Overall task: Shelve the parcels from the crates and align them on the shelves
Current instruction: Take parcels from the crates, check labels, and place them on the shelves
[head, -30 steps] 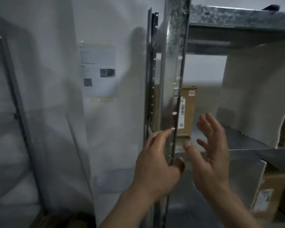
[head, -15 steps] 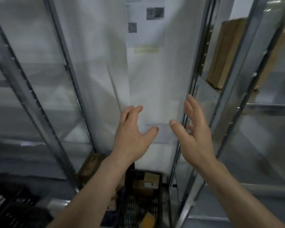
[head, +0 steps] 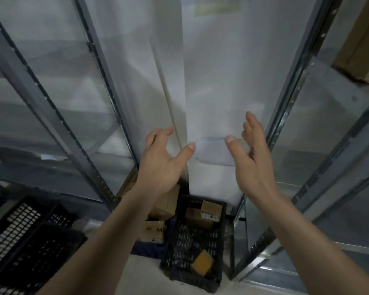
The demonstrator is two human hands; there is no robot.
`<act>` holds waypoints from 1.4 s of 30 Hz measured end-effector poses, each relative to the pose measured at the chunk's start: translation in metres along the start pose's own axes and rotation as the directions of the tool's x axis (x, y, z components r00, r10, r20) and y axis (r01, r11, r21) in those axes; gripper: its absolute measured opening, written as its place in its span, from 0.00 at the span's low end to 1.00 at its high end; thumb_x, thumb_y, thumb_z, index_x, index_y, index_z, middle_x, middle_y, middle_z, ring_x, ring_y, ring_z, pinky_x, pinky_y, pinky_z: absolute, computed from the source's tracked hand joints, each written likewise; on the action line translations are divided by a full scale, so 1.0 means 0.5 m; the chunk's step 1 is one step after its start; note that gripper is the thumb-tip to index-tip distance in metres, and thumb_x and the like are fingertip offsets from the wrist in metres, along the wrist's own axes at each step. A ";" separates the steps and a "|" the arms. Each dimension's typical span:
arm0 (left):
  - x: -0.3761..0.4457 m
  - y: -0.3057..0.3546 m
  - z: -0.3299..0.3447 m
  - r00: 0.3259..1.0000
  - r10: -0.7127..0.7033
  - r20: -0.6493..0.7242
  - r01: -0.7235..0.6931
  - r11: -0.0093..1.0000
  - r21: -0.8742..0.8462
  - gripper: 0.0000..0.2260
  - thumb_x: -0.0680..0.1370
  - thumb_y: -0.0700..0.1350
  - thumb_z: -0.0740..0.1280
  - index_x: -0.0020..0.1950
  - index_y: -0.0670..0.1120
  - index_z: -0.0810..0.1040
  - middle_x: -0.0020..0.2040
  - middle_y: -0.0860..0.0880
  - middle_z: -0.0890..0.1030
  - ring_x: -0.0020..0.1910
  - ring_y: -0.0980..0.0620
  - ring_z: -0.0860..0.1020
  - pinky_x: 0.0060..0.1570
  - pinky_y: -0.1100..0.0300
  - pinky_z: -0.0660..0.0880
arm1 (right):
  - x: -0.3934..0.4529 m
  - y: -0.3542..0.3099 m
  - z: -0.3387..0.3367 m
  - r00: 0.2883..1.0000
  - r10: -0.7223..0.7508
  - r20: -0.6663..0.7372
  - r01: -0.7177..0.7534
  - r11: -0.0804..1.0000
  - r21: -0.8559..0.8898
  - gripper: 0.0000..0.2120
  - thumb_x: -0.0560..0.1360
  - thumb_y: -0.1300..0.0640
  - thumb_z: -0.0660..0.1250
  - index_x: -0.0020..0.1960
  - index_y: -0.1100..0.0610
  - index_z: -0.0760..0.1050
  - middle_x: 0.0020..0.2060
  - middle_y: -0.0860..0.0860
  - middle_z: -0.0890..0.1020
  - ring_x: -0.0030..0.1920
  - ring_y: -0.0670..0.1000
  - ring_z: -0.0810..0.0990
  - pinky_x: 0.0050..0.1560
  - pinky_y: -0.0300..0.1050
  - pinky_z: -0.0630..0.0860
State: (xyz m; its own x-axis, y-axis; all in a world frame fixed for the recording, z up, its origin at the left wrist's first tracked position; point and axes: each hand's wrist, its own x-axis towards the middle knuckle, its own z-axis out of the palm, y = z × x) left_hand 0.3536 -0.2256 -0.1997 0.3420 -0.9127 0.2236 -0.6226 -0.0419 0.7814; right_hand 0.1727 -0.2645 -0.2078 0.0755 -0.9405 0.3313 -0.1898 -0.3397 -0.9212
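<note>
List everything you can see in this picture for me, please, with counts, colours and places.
crate with parcels: one, black, on the floor at bottom centre
parcels in that crate: at least three, brown, two at the far end, one near
boxes: several, brown, on the floor left of that crate
stacked crates: at least two, black, bottom left
shelf posts: grey metal, left and right
large box: one, brown, on the right shelf
left hand: open, holding nothing
right hand: open, holding nothing
</note>
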 end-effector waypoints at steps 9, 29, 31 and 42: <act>0.077 -0.099 0.071 0.991 -0.112 0.068 0.114 0.993 -0.024 0.29 0.78 0.59 0.66 0.76 0.52 0.64 0.75 0.54 0.62 0.67 0.58 0.65 0.64 0.63 0.60 | 0.066 0.087 0.043 0.993 0.110 0.032 -0.109 0.993 -0.049 0.31 0.82 0.49 0.63 0.81 0.44 0.54 0.79 0.46 0.61 0.77 0.45 0.61 0.75 0.46 0.61; 0.358 -0.528 0.256 0.804 -0.229 0.548 0.251 0.967 0.037 0.28 0.79 0.55 0.67 0.77 0.50 0.63 0.76 0.50 0.62 0.63 0.59 0.64 0.59 0.65 0.61 | 0.157 0.489 0.323 0.807 0.551 -0.214 -0.584 0.798 -0.149 0.31 0.81 0.45 0.64 0.80 0.43 0.55 0.76 0.42 0.65 0.75 0.45 0.64 0.71 0.43 0.62; 0.364 -0.573 0.302 0.770 -0.267 0.579 0.269 0.960 0.084 0.28 0.80 0.55 0.66 0.77 0.50 0.63 0.76 0.50 0.62 0.60 0.59 0.65 0.58 0.66 0.61 | 0.157 0.561 0.332 0.777 0.592 -0.214 -0.626 0.763 -0.163 0.30 0.81 0.45 0.63 0.80 0.43 0.56 0.75 0.44 0.67 0.73 0.45 0.66 0.70 0.44 0.64; 0.319 -0.863 0.662 0.563 -0.510 0.650 0.459 0.847 0.267 0.28 0.82 0.55 0.63 0.79 0.49 0.58 0.62 0.51 0.76 0.43 0.56 0.77 0.44 0.58 0.74 | 0.101 1.090 0.347 0.578 0.797 -0.175 -0.814 0.549 -0.192 0.30 0.81 0.52 0.67 0.79 0.53 0.60 0.66 0.46 0.72 0.64 0.46 0.71 0.60 0.40 0.65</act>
State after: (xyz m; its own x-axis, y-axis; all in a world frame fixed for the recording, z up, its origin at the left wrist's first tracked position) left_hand 0.4439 -0.4874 -0.6939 0.0528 -0.7569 -0.6514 -0.5583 -0.5632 0.6092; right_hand 0.2431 -0.4961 -0.7286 -0.2787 -0.8159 -0.5066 -0.3534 0.5776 -0.7358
